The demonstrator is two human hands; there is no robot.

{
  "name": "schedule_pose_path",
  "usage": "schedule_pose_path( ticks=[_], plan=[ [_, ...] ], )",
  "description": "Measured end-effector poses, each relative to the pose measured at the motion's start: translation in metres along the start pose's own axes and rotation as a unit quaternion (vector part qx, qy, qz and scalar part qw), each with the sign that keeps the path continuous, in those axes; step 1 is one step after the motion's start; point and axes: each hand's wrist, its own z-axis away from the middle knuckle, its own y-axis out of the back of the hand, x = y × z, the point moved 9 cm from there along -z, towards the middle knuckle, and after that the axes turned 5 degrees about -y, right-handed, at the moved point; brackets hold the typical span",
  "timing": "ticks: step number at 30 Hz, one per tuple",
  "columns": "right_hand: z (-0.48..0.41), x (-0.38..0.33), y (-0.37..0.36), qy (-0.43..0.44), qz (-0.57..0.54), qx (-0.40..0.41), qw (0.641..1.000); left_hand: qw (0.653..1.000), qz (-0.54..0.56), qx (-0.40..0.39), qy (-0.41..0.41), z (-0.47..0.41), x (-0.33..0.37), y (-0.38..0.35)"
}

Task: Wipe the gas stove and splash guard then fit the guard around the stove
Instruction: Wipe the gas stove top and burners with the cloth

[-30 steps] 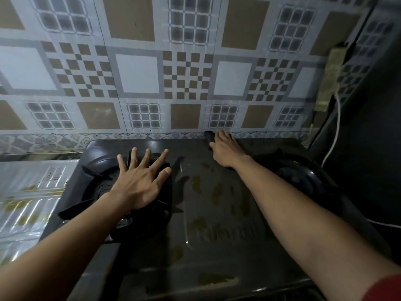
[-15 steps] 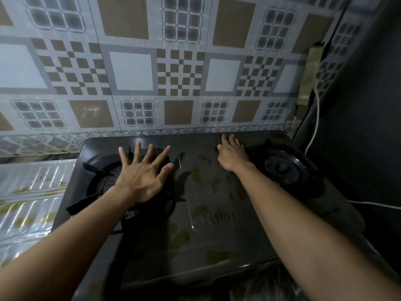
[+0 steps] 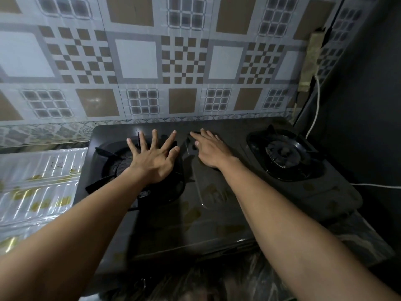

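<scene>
The dark two-burner gas stove (image 3: 217,224) stands against the tiled wall, with brownish smears on its middle panel. My left hand (image 3: 155,161) lies spread flat, fingers apart, on the left burner grate (image 3: 104,153). My right hand (image 3: 211,152) presses flat on the stove's middle near the back. A dark cloth (image 3: 192,135) seems to lie under it, only its edge showing past the fingertips. The silvery ribbed splash guard (image 3: 36,187) with gold marks lies flat to the left of the stove.
The right burner (image 3: 284,153) is uncovered. A dark wall (image 3: 368,105) closes in on the right, with a white cable (image 3: 314,114) running down it and behind the stove. A patterned counter edge (image 3: 217,283) shows in front.
My right hand has slid from the stove's back edge a little leftward and toward me across the middle panel. The left hand stays on the left burner. The view has pulled back.
</scene>
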Motion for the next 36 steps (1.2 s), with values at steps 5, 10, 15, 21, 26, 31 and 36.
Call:
schedule_pose_path(
  ticks=[5, 10, 15, 21, 26, 31, 36],
  plan=[
    [0.027, -0.029, -0.003, 0.052, 0.001, -0.005, 0.999, 1.000, -0.008, -0.009, 0.011, -0.002, -0.001, 0.000],
    [0.051, -0.033, -0.013, 0.071, -0.002, 0.002, 0.997, 0.999, -0.032, 0.004, 0.010, 0.003, 0.001, 0.007],
    [0.069, -0.027, -0.016, 0.071, 0.001, 0.004, 0.997, 1.000, -0.017, -0.003, -0.004, 0.011, 0.012, 0.005],
    [0.050, -0.001, -0.010, 0.015, 0.000, -0.008, 1.000, 0.999, -0.023, -0.026, -0.009, 0.015, 0.014, -0.001],
    [0.034, 0.048, 0.006, -0.061, 0.015, -0.005, 0.998, 0.999, -0.009, -0.008, -0.032, 0.020, 0.019, 0.004],
    [0.050, 0.091, 0.015, -0.131, -0.011, -0.002, 0.991, 0.998, -0.007, 0.000, -0.058, 0.028, 0.023, 0.003],
    [0.092, 0.092, 0.012, -0.144, -0.017, 0.009, 0.989, 0.998, 0.010, -0.006, -0.060, 0.028, 0.021, 0.000]
  ],
)
